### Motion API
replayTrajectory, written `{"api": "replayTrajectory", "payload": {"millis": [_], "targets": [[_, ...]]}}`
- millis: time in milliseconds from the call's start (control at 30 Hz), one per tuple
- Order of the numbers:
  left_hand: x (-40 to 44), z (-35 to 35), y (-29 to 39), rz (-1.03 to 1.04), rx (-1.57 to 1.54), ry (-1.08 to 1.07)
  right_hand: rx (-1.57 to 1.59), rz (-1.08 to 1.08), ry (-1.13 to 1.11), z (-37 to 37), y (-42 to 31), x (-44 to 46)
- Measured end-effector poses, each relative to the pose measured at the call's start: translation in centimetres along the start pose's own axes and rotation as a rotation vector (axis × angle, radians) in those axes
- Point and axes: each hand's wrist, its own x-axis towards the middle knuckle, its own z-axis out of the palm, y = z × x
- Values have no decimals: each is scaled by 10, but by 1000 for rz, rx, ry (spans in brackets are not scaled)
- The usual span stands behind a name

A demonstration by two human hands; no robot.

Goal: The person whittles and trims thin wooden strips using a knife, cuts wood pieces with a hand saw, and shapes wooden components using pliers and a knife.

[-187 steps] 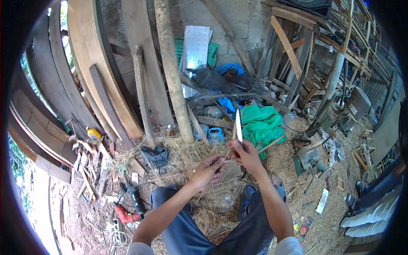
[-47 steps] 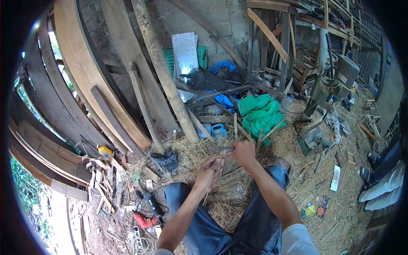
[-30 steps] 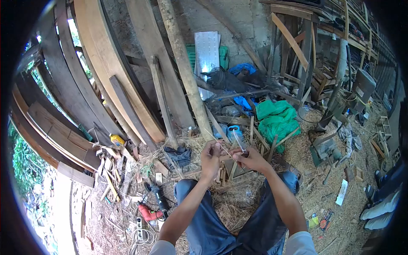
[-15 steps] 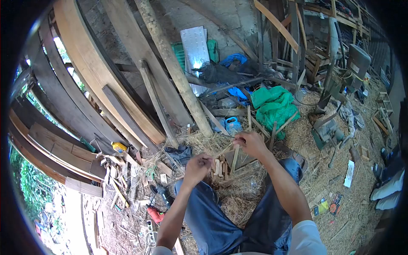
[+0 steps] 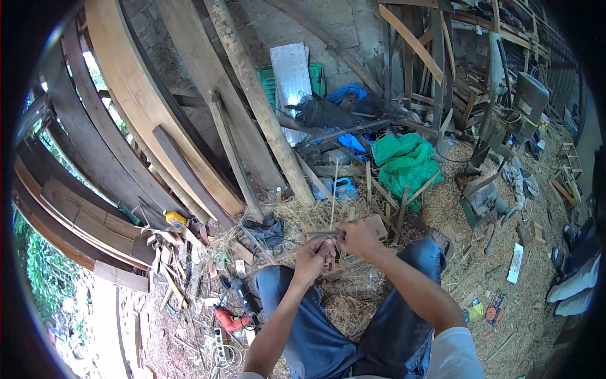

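Note:
In the head view my right hand [image 5: 358,239] is closed around a narrow, dark blade that looks like a knife [image 5: 320,234]; its handle is hidden in the fist. The blade points left, just above my left hand [image 5: 314,258]. That hand's fingers are pinched on a thin pale wooden stick [image 5: 335,196], which stands nearly upright past the blade. The stick's lower end is hidden by the fingers. Both hands are close together over the gap between my knees, with wood offcuts and shavings below.
A red power tool [image 5: 232,320] with a cable lies at my left, near a yellow bottle [image 5: 175,218]. Long planks [image 5: 136,95] lean at the left. A green plastic sheet [image 5: 404,164] lies ahead. Another person's legs [image 5: 573,284] show at the right edge.
My right hand has moved left and down, bringing the blade beside my left hand. My left hand has shifted slightly right and down, and the stick has swung from slanted to nearly upright.

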Motion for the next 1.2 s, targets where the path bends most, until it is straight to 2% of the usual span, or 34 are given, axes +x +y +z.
{"api": "replayTrajectory", "payload": {"millis": [67, 133, 200, 267, 300, 400, 467, 533, 600, 733, 767, 800, 833, 867, 933, 1000, 1067, 1133, 1200], "targets": [[-2, 7, -5, 16, 32, -2, -251, -48, -26, 5, -7, -6], [-5, 15, -10, 30, 70, -5, -284, -2, -49, 16, 5, -4], [-9, 22, -14, 79, 55, 131, -312, 40, -74, 26, 11, -4], [-9, 26, -11, 62, -26, 130, -383, 29, 60, 27, 12, -3], [-8, 29, -9, 46, -107, 131, -389, 30, 60, 30, 18, -1], [-12, 32, -3, 27, -204, 100, -545, 115, 115, 25, 36, 14], [-30, 33, 7, -70, -170, 69, -475, 351, 45, -6, 50, 30], [-25, 23, 0, -54, -195, 67, -452, 341, 56, -1, 43, 25], [-15, 12, -4, -126, -338, 41, -499, 27, 31, 22, 35, 1], [-13, 22, 11, -175, -468, 37, -338, -98, 81, 12, 13, -4], [-16, 22, 12, -175, -468, 35, -356, 97, 93, 8, 19, 4], [-21, 21, 11, -196, -478, -56, -371, 290, 103, 4, 25, 11], [-24, 21, 10, -215, -488, -148, -371, 288, 105, -5, 32, 18], [-26, 22, 8, -215, -484, -146, -382, 283, 140, -14, 39, 24], [-25, 29, 0, -171, -359, -7, -395, 272, 179, -13, 38, 21], [-16, 25, -7, -118, -339, 3, -422, -67, 10, 2, 28, 1], [-16, 29, -3, 0, -131, 77, -412, -72, 63, 14, 31, 0], [-20, 33, -6, 10, -82, 95, -389, -73, 111, 16, 32, -1], [-22, 37, -8, 65, -47, 89, -416, 106, 135, -9, 34, 15]]}}
